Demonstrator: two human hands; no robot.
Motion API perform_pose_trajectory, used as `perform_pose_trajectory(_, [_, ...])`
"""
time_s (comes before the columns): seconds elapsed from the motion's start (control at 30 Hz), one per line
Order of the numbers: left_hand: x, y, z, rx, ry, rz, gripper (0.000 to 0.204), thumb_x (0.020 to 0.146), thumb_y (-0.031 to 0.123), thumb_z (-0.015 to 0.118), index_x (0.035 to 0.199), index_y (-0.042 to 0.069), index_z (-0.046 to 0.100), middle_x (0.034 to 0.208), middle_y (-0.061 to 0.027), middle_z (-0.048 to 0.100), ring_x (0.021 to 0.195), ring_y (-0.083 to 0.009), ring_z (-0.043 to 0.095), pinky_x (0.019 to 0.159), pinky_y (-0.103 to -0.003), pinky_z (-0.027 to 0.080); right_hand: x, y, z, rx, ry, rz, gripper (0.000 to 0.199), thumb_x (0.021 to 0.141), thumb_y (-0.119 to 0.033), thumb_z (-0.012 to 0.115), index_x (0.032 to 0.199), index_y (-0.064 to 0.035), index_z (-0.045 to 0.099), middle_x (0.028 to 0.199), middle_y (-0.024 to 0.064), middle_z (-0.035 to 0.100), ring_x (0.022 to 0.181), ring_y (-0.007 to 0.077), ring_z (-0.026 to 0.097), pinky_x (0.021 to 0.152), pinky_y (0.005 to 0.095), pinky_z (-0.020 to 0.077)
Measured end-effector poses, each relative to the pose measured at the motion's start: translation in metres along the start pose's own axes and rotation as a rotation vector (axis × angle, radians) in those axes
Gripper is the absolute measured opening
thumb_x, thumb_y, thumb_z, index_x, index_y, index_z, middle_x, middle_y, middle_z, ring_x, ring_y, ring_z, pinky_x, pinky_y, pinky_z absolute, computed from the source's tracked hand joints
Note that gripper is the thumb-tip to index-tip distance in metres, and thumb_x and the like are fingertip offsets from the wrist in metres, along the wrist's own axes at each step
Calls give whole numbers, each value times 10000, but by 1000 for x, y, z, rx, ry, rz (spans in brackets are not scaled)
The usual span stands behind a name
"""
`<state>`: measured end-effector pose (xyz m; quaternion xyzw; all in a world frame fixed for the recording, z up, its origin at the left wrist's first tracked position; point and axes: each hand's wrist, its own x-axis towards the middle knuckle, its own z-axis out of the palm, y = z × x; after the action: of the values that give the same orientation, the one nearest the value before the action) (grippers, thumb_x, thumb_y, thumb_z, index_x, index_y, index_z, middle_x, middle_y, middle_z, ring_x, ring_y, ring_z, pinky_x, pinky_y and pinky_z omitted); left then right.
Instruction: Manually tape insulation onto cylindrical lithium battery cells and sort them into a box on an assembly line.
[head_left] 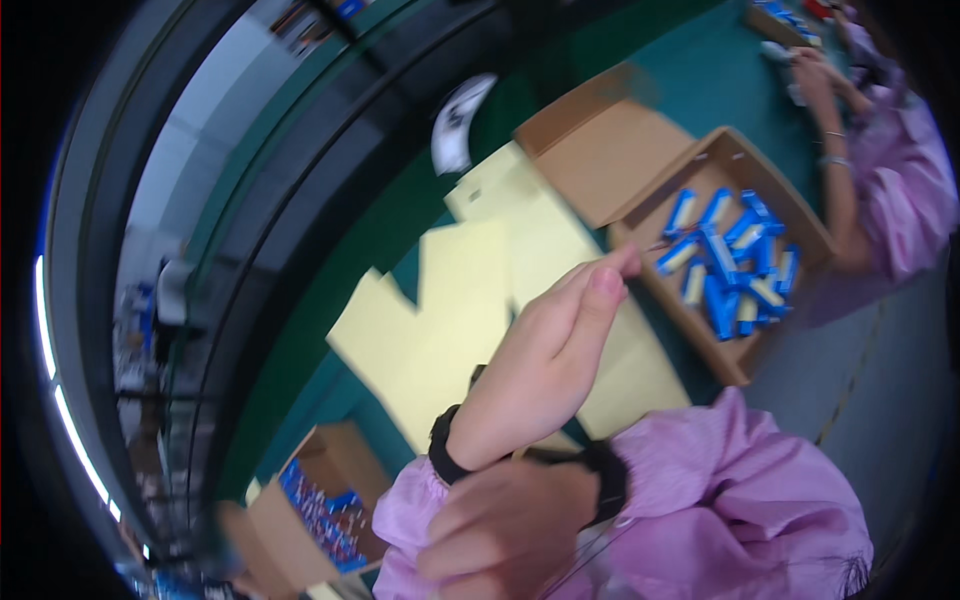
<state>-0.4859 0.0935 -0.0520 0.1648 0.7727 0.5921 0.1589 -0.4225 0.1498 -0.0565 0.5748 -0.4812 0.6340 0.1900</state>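
My left hand (550, 345) reaches up and right over pale yellow sheets. Its thumb and fingers are pressed together at the near left edge of an open cardboard box (690, 345). Thin reddish strands show just beyond the fingertips, by a small blue pack (680, 252) with a pale yellow face; whether I grip them cannot be made out. Several more such packs lie loosely heaped in this box. My right hand (510, 520) is low in the view, crossing by my left forearm. Its fingers look curled and are blurred; anything inside them is hidden.
Several pale yellow sheets (450, 300) cover part of the green table (690, 80). At lower left stands another cardboard box (350, 450) with rows of blue items. A person in a pink sleeve (900, 190) works at the right, beside a small box (775, 30). A white curved object (458, 130) lies farther off.
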Motion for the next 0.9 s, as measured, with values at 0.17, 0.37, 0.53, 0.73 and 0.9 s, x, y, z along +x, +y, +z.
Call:
perform_pose_trajectory(0.17, [-119, -15, -42, 235, 623, -286, 303, 1021, 210, 460, 1190, -3, 595, 1014, -155, 685, 788, -234, 648, 699, -323, 518, 0, 21, -9, 17, 55, 245, 244, 792, -151, 671, 1032, -149, 718, 1008, 56, 601, 715, 182, 609, 631, 299, 518])
perform_pose_trajectory(0.37, [-252, -5, 26, 683, 496, -489, 179, 908, 161, 628, 1053, 87, 701, 969, -90, 708, 742, -266, 674, 627, -333, 542, -22, 36, 13, -294, -794, 559, 107, 785, -130, 696, 876, -81, 671, 848, 71, 547, 766, 235, 615, 652, 353, 505])
perform_pose_trajectory(0.53, [-292, -23, 47, 611, 316, -379, 206, 877, 254, 682, 1041, 138, 728, 1018, -26, 723, 802, -198, 704, 652, -296, 562, -27, 27, 35, -34, -1197, 489, 185, 782, -223, 723, 927, -115, 685, 863, 56, 545, 820, 236, 609, 695, 354, 504])
perform_pose_trajectory(0.73, [-300, -50, 43, 620, 500, -537, 642, 844, 405, 709, 1371, 97, 509, 1359, -76, 561, 714, -205, 685, 609, -322, 564, -21, 6, 49, -182, -1341, 439, 122, 743, -138, 659, 835, -61, 676, 846, 58, 554, 882, 218, 593, 746, 347, 501])
perform_pose_trajectory(0.9, [-280, -71, 51, 606, 499, -470, 749, 803, 487, 717, 1382, 72, 485, 1524, -118, 344, 720, -230, 686, 602, -313, 561, -27, -3, 58, -334, -1353, 375, 122, 736, -123, 641, 824, -47, 674, 874, 48, 582, 861, 194, 596, 817, 325, 470])
